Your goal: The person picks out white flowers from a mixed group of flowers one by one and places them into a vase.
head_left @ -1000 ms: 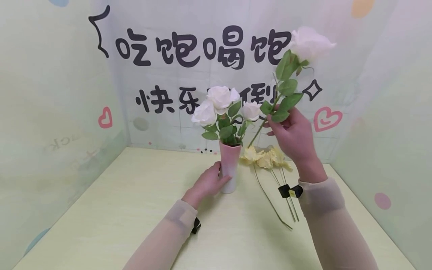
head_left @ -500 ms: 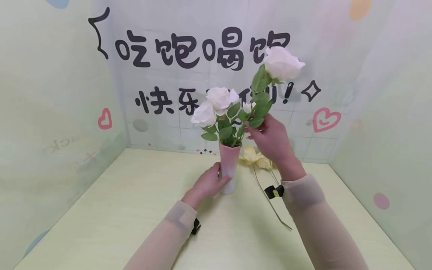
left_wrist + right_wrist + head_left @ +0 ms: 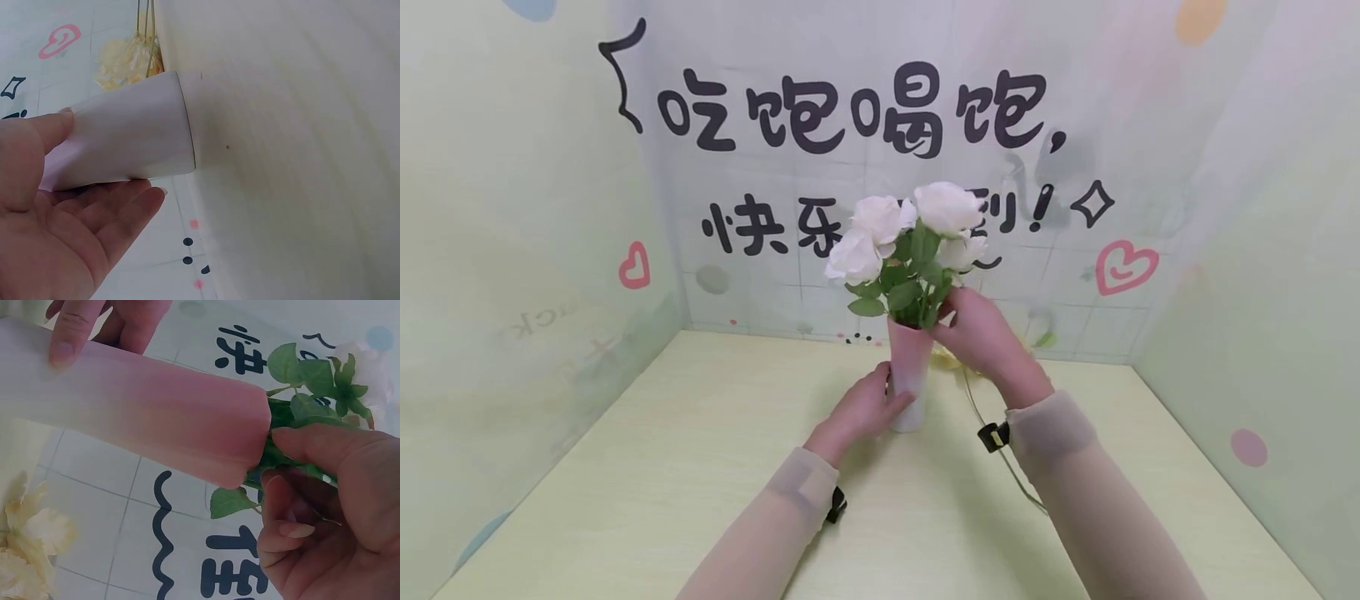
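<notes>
A slim vase (image 3: 912,354), pink at the top and fading to white, stands upright on the table. My left hand (image 3: 863,404) grips its lower half, thumb on one side and fingers on the other, as the left wrist view also shows. At the vase's mouth my right hand (image 3: 981,333) pinches the green stem of a white rose (image 3: 949,208), whose lower end is hidden inside. Several white roses fill the vase, among them one at the left (image 3: 853,256). In the right wrist view, thumb and fingers close around stems just beyond the pink rim (image 3: 265,425).
Yellow flowers (image 3: 128,59) with long thin stems lie on the table to the right of the vase, partly hidden behind my right hand and forearm in the head view. A printed cloth wall (image 3: 760,292) rises behind the table (image 3: 700,433), with side walls left and right.
My right hand has moved left and down, bringing the white rose from the upper right into the vase beside the others. My left hand has stayed on the vase.
</notes>
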Action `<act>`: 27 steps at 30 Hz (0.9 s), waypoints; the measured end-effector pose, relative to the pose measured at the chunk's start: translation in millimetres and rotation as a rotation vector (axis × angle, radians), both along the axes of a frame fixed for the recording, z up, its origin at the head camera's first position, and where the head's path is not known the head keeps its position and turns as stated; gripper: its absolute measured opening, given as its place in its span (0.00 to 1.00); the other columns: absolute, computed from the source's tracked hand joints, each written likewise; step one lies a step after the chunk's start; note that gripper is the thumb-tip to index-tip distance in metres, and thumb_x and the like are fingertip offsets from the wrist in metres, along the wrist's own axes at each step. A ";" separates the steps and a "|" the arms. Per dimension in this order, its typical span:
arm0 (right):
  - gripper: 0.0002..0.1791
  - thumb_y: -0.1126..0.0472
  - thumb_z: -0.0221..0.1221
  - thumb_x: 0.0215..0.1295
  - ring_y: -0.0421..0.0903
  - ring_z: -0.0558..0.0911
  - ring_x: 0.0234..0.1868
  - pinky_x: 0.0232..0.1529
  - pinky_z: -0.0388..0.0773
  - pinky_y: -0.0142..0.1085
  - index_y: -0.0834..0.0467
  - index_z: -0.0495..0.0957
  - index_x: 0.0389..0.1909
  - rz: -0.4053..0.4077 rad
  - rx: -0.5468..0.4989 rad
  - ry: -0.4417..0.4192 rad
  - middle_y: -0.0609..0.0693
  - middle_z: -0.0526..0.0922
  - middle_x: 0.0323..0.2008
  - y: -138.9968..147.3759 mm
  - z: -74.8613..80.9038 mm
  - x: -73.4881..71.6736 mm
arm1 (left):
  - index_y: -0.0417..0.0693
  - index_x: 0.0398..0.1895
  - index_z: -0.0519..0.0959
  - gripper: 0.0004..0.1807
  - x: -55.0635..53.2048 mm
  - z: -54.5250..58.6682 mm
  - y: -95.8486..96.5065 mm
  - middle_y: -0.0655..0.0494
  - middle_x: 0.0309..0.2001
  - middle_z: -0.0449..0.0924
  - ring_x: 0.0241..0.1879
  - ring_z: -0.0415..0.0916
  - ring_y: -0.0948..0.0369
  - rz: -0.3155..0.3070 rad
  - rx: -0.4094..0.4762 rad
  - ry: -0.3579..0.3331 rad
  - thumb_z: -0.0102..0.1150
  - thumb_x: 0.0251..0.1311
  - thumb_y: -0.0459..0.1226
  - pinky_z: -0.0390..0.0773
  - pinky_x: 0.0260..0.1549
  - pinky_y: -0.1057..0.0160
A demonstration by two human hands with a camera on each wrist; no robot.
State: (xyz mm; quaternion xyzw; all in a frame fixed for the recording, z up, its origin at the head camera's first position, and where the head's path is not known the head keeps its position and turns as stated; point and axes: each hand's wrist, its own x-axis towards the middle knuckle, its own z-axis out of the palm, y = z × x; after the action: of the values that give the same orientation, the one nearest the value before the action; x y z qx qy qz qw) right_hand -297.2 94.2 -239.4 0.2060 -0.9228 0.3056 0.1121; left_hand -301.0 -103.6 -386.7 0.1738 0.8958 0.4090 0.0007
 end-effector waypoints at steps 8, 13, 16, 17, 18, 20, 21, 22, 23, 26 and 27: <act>0.30 0.50 0.66 0.66 0.54 0.85 0.46 0.47 0.85 0.47 0.58 0.76 0.65 -0.015 -0.052 -0.025 0.55 0.87 0.51 8.2 -4.6 6.9 | 0.30 0.80 0.63 0.36 0.8 0.6 1.2 0.33 0.75 0.76 0.73 0.77 0.40 -0.010 0.020 0.026 0.60 0.82 0.45 0.78 0.74 0.40; 0.25 0.45 0.64 0.72 0.53 0.86 0.42 0.40 0.83 0.43 0.57 0.80 0.61 -0.061 -0.088 0.034 0.54 0.89 0.46 4.1 -6.1 8.1 | 0.30 0.80 0.63 0.36 0.9 -0.7 1.1 0.32 0.75 0.75 0.73 0.77 0.40 -0.010 0.016 0.030 0.60 0.82 0.45 0.77 0.74 0.40; 0.21 0.46 0.64 0.77 0.54 0.85 0.38 0.37 0.81 0.43 0.59 0.83 0.57 -0.095 -0.111 0.087 0.55 0.88 0.41 0.2 -7.0 7.5 | 0.30 0.80 0.63 0.37 0.8 -1.1 1.0 0.32 0.75 0.75 0.73 0.77 0.39 -0.011 0.012 0.031 0.60 0.82 0.45 0.78 0.73 0.40; 0.19 0.48 0.64 0.78 0.54 0.83 0.37 0.37 0.80 0.43 0.59 0.84 0.56 -0.100 -0.118 0.100 0.56 0.87 0.39 -0.9 -7.5 6.9 | 0.29 0.80 0.63 0.36 0.9 -1.2 1.0 0.32 0.75 0.75 0.73 0.78 0.39 -0.012 0.011 0.032 0.60 0.82 0.45 0.78 0.73 0.40; 0.18 0.49 0.63 0.79 0.55 0.82 0.37 0.38 0.80 0.44 0.60 0.84 0.55 -0.100 -0.121 0.110 0.56 0.86 0.38 -1.9 -8.0 5.9 | 0.29 0.80 0.63 0.36 1.3 -1.0 0.9 0.32 0.74 0.75 0.73 0.78 0.39 -0.012 0.014 0.029 0.60 0.82 0.45 0.79 0.73 0.40; 0.15 0.51 0.63 0.80 0.55 0.81 0.37 0.40 0.80 0.47 0.59 0.85 0.52 -0.097 -0.114 0.126 0.57 0.85 0.38 -3.5 -9.2 3.7 | 0.29 0.80 0.63 0.36 1.9 -0.6 0.9 0.32 0.74 0.76 0.72 0.78 0.39 -0.013 0.017 0.027 0.60 0.82 0.44 0.79 0.72 0.40; 0.15 0.51 0.63 0.80 0.56 0.81 0.38 0.42 0.81 0.49 0.59 0.85 0.51 -0.091 -0.103 0.133 0.57 0.85 0.38 -4.2 -10.2 2.2 | 0.29 0.80 0.63 0.36 2.1 -0.4 0.9 0.32 0.74 0.76 0.72 0.78 0.39 -0.012 0.018 0.026 0.61 0.82 0.44 0.79 0.72 0.40; 0.14 0.51 0.63 0.80 0.56 0.82 0.39 0.44 0.82 0.51 0.59 0.85 0.50 -0.086 -0.085 0.142 0.57 0.86 0.39 -4.9 -11.4 0.6 | 0.29 0.80 0.63 0.36 2.2 -0.2 0.9 0.31 0.74 0.76 0.72 0.78 0.39 -0.011 0.018 0.024 0.61 0.82 0.44 0.79 0.72 0.40; 0.13 0.52 0.63 0.80 0.57 0.83 0.40 0.45 0.83 0.53 0.58 0.85 0.48 -0.082 -0.065 0.150 0.58 0.86 0.40 -5.4 -12.9 -1.2 | 0.29 0.80 0.63 0.36 2.4 0.0 1.0 0.31 0.74 0.76 0.72 0.78 0.39 -0.008 0.018 0.022 0.61 0.82 0.44 0.79 0.72 0.39; 0.12 0.52 0.63 0.80 0.59 0.85 0.42 0.49 0.84 0.57 0.58 0.84 0.43 -0.076 -0.004 0.181 0.59 0.88 0.42 -6.8 -17.6 -5.4 | 0.30 0.80 0.64 0.36 3.0 1.1 1.2 0.32 0.74 0.76 0.72 0.78 0.39 -0.001 0.014 0.017 0.61 0.81 0.45 0.79 0.72 0.39; 0.12 0.53 0.63 0.80 0.60 0.85 0.42 0.48 0.84 0.58 0.58 0.84 0.41 -0.075 0.012 0.186 0.60 0.88 0.42 -7.2 -19.0 -6.2 | 0.30 0.80 0.64 0.36 3.2 1.3 1.3 0.32 0.73 0.76 0.72 0.78 0.39 0.001 0.013 0.016 0.61 0.81 0.45 0.79 0.72 0.39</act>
State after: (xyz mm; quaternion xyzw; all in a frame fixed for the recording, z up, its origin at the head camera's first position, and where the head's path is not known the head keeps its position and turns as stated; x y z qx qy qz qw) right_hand -303.4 87.0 -258.3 0.1994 -0.9173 0.2751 0.2075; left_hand -297.8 -102.3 -385.3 0.1765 0.8932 0.4136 -0.0078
